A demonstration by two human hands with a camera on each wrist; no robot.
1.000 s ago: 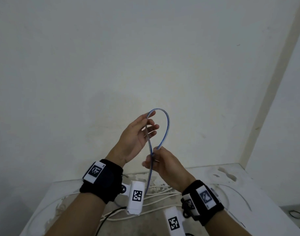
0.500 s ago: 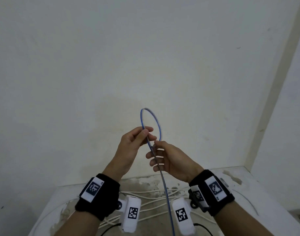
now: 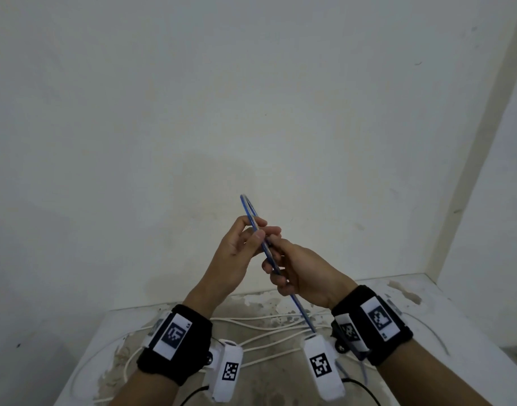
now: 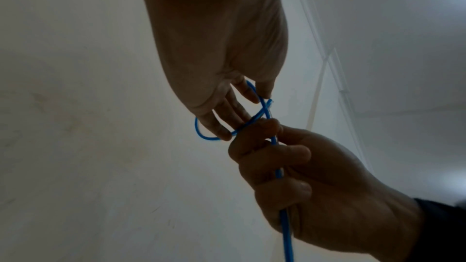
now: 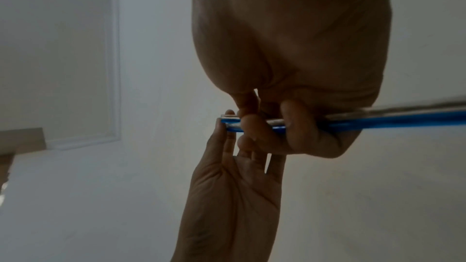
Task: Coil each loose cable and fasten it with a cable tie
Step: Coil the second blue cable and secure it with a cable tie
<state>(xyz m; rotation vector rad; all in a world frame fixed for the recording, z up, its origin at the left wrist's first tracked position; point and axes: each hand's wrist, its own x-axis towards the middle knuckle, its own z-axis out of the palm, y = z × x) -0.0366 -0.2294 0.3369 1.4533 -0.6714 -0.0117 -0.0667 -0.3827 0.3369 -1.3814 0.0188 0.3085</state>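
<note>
Blue cable [image 3: 258,234]: it was held up in the air in front of the wall, well above the table, bent into a small narrow loop whose top stood just above the left fingertips; the free length ran down through the right hand towards the table.

Left hand [image 3: 236,250]: thumb and fingers were curled lightly, pinching the loop where its strands met. The left-wrist view showed the loop passing round the fingertips [image 4: 221,127] and crossing itself just above the right hand.

Right hand [image 3: 304,273]: its fingers were wrapped round the trailing cable just below the crossing — a closed grip, not a loose guide, as far as the wrist views showed.

Cable end: a cut-looking tip [image 4: 270,101] stuck out only a little past the crossing, beside the left fingers.

Risk, loop springing open: the cable looked stiff enough to want to straighten, so any easing of the left pinch while the right hand regripped would likely let the first turn unwind.

Risk, short tail: with so little end past the crossing, it could slip out from under the fingers and the coil would have to be restarted.

Risk, snagging: the hanging length ran down among the white cables [image 3: 269,326] lying on the table [image 3: 445,303] — drawing it up could drag or tangle them.

Risk, fastening: no cable tie could be made out in any view, so a hand would probably have to leave the coil to fetch one.
</note>
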